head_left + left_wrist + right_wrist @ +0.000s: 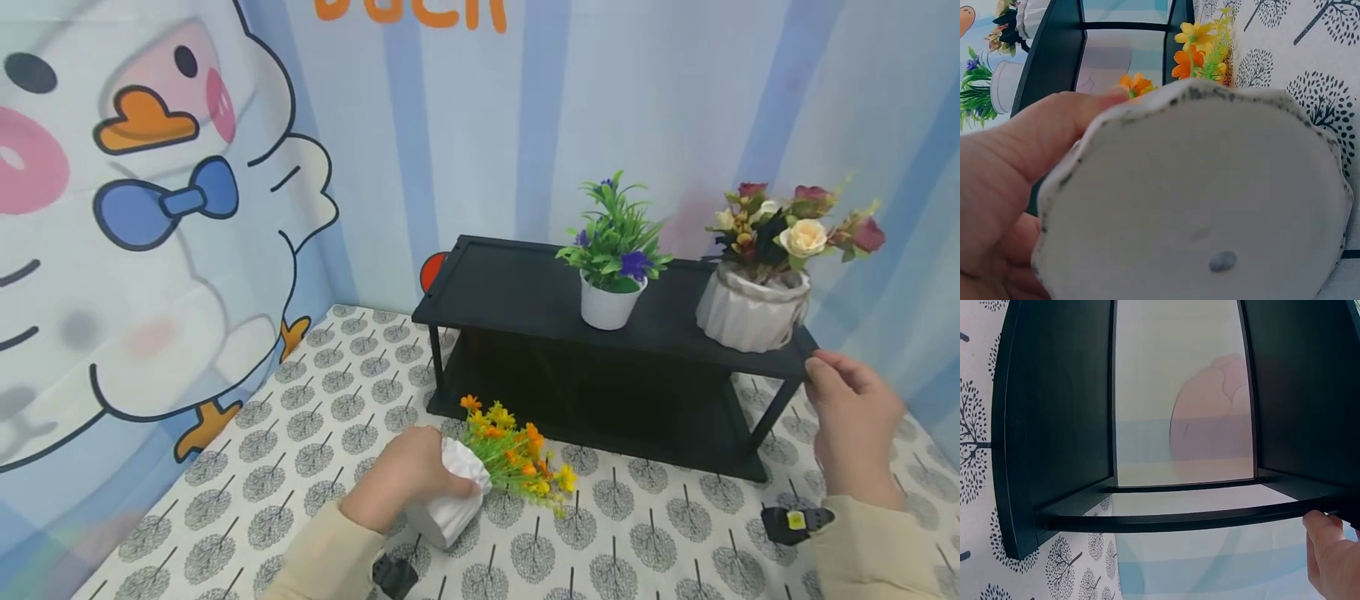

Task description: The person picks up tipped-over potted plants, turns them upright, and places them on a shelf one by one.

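In the head view my left hand (416, 471) grips a white ribbed flowerpot (457, 492) tipped on its side. Orange and yellow artificial flowers (517, 450) point from it to the right, toward the rack. The pot's pale underside (1197, 200) fills much of the left wrist view, with a scalloped rim. My right hand (855, 417) holds the front right corner of a black two-tier rack (510, 275) between thumb and fingers. The right wrist view shows that hand (1332, 553) at the top of a rack post (1179, 522).
On the rack's top stand a white pot (611, 304) of green leaves and purple flowers and, farther right, a white pleated pot (750, 312) of roses. A tree-patterned cloth (337, 400) covers the table. Behind hangs a striped backdrop (480, 125) with a cartoon duck.
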A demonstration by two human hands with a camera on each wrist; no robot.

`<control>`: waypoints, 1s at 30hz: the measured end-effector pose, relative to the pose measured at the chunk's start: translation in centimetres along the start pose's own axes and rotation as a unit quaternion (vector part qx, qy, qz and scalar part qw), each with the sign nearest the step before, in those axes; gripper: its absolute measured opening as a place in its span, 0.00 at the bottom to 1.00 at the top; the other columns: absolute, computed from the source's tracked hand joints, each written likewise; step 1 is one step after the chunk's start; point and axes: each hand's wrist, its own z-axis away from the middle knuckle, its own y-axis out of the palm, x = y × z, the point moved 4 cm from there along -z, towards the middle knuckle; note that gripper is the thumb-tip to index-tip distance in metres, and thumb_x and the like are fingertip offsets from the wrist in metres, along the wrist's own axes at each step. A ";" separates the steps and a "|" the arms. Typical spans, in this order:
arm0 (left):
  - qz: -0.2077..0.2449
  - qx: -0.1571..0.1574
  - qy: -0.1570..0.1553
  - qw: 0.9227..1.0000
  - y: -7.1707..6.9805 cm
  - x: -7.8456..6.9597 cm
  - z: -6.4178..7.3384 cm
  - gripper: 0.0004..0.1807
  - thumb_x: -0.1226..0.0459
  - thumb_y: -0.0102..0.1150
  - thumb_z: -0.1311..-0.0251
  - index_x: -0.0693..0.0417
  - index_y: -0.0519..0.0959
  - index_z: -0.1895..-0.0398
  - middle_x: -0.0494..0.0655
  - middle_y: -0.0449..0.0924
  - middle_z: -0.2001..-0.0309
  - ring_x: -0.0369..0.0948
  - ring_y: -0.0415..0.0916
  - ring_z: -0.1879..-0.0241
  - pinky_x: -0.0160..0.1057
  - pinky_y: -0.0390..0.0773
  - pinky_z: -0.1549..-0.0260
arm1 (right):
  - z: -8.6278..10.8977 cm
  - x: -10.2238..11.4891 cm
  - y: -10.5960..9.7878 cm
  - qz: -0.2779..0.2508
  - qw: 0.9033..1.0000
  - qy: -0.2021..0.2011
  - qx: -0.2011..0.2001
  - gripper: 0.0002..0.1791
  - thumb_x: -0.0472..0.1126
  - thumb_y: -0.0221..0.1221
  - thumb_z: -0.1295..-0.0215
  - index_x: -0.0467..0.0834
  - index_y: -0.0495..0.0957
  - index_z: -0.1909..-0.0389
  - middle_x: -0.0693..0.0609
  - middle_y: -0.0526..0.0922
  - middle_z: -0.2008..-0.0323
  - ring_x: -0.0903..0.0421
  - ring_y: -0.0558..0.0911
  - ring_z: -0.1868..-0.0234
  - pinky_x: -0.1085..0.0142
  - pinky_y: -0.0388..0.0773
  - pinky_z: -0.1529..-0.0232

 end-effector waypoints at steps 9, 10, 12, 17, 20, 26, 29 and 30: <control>0.027 -0.021 0.041 0.999 0.0 0.2 0.7 0.31 0.51 0.75 0.68 0.66 0.76 0.67 0.46 0.73 0.76 0.40 0.69 0.76 0.36 0.70 0.79 | -0.1 -0.3 0.1 0.023 1.000 -0.008 -0.016 0.21 0.44 0.54 0.35 0.44 0.73 0.42 0.65 0.67 0.56 0.59 0.68 0.37 0.67 0.60 0.36; 0.031 -0.027 0.046 0.998 0.0 0.2 0.7 0.30 0.51 0.75 0.68 0.66 0.76 0.68 0.46 0.73 0.76 0.40 0.69 0.76 0.36 0.70 0.80 | -0.1 -0.2 0.1 0.025 1.000 -0.010 -0.017 0.21 0.44 0.54 0.35 0.44 0.72 0.42 0.65 0.67 0.56 0.59 0.69 0.37 0.67 0.60 0.36; 0.043 -0.036 0.055 0.997 -0.1 0.2 0.8 0.28 0.52 0.75 0.68 0.64 0.76 0.71 0.45 0.72 0.78 0.40 0.69 0.78 0.35 0.70 0.81 | -0.2 -0.2 0.1 0.029 0.999 -0.013 -0.020 0.21 0.43 0.54 0.34 0.44 0.73 0.42 0.65 0.67 0.57 0.59 0.69 0.37 0.66 0.60 0.36; 0.087 -0.053 0.078 0.992 0.0 0.5 1.0 0.28 0.53 0.75 0.67 0.64 0.78 0.66 0.44 0.73 0.78 0.38 0.69 0.79 0.34 0.71 0.82 | -0.2 -0.2 0.0 0.031 0.999 -0.022 -0.025 0.19 0.42 0.53 0.34 0.44 0.74 0.44 0.65 0.67 0.57 0.60 0.70 0.39 0.64 0.60 0.36; 0.109 -0.076 0.102 0.986 0.1 0.6 0.8 0.33 0.55 0.75 0.67 0.65 0.77 0.56 0.47 0.77 0.70 0.38 0.70 0.75 0.33 0.72 0.80 | -0.1 -0.2 -0.1 0.022 0.999 -0.024 -0.024 0.17 0.42 0.53 0.34 0.45 0.75 0.45 0.65 0.67 0.57 0.59 0.69 0.38 0.64 0.59 0.35; 0.152 -0.124 0.130 0.972 0.6 0.8 0.4 0.39 0.57 0.75 0.67 0.64 0.73 0.47 0.54 0.78 0.53 0.42 0.75 0.63 0.32 0.76 0.72 | -0.1 -0.2 0.0 0.016 0.999 -0.016 -0.025 0.16 0.42 0.54 0.35 0.46 0.75 0.47 0.65 0.67 0.58 0.60 0.70 0.40 0.66 0.60 0.36; 0.179 -0.123 0.135 0.967 1.3 1.1 0.3 0.42 0.57 0.76 0.67 0.64 0.72 0.44 0.55 0.76 0.48 0.44 0.76 0.58 0.34 0.78 0.66 | 0.0 -0.3 -0.1 0.014 0.999 -0.010 -0.027 0.14 0.42 0.55 0.35 0.47 0.76 0.50 0.65 0.67 0.57 0.61 0.72 0.44 0.67 0.62 0.37; 0.187 -0.121 0.135 0.966 1.6 1.2 0.2 0.42 0.58 0.76 0.66 0.63 0.71 0.43 0.55 0.76 0.48 0.44 0.76 0.58 0.34 0.78 0.66 | 0.0 -0.3 -0.1 0.012 1.000 -0.008 -0.027 0.13 0.42 0.55 0.35 0.48 0.77 0.51 0.65 0.67 0.57 0.62 0.72 0.45 0.68 0.63 0.38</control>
